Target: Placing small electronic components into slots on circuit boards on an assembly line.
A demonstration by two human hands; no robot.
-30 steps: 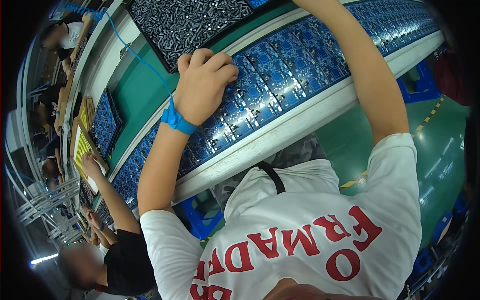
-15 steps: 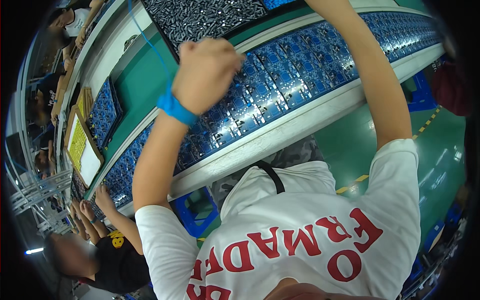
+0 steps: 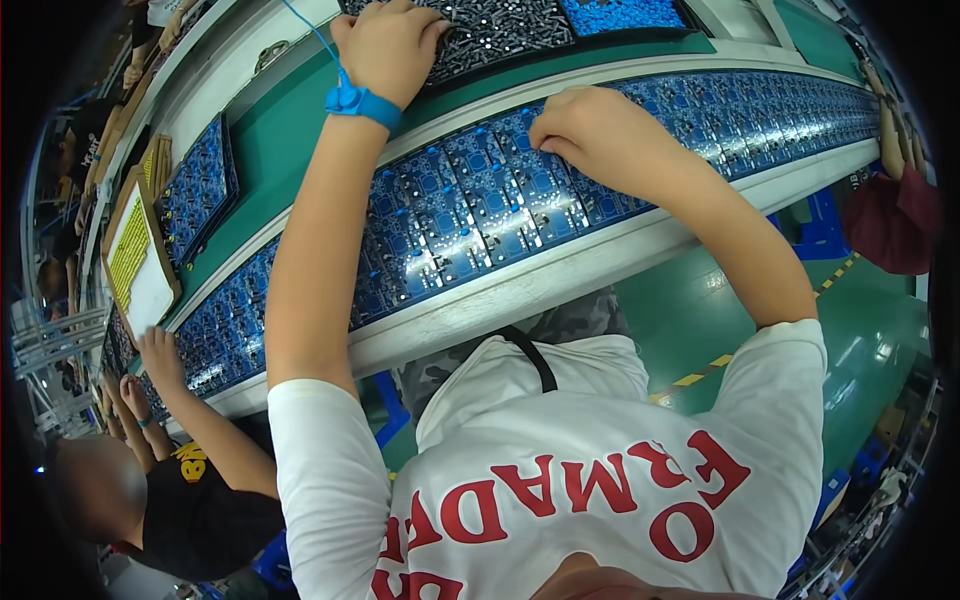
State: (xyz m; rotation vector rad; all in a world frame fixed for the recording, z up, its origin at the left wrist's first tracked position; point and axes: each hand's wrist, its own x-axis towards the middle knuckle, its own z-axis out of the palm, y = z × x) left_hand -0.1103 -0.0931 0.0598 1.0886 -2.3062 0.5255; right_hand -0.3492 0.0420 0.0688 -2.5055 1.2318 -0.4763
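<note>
My left hand (image 3: 388, 55), with a blue wrist strap (image 3: 362, 104), is over the near left part of a black tray of small dark cylindrical components (image 3: 500, 35). Its fingers are curled, and their tips are partly hidden. Over the row of blue circuit boards (image 3: 490, 195) is my right hand (image 3: 595, 135), thumb and fingers pinched together close to a board's surface. Anything in that pinch is too small to make out. Small blue parts stand on several boards around it.
A bin of small blue components (image 3: 625, 14) adjoins the dark ones. At the left are stacked blue boards (image 3: 200, 190) and a framed tray with yellow parts (image 3: 130, 250). A co-worker's hand (image 3: 160, 355) is at the line's left end. A white rail (image 3: 520, 285) edges the line.
My left hand has moved from above the boards to the tray of dark components. My right hand has come back from the far side to the boards.
</note>
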